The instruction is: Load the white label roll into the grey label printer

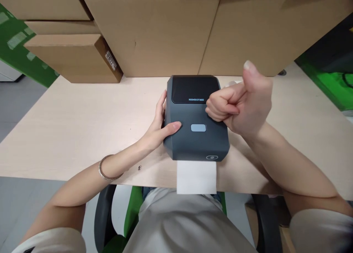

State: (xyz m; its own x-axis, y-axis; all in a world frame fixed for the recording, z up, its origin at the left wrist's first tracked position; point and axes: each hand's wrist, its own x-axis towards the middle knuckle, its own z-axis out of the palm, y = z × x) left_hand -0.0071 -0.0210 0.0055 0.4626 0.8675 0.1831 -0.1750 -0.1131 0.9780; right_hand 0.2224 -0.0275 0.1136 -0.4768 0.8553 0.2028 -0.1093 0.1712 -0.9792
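A dark grey-blue label printer (198,139) stands on the table, with a glossy black panel and a light blue button on its top. White label paper (196,177) sticks out of its front and hangs past the table edge. My left hand (162,126) grips the printer's left side, thumb on top and fingers along the side wall. Over the printer's right side is my right hand (239,102), closed into a fist with the thumb pointing up. Nothing shows in that fist, and I cannot tell whether it touches the printer.
Large cardboard boxes (157,36) line the back of the light wooden table (82,124). A flatter box (66,58) with a label stands at the back left. Something whitish (231,83) is partly hidden behind my right hand. Chair armrests flank my body below the table edge.
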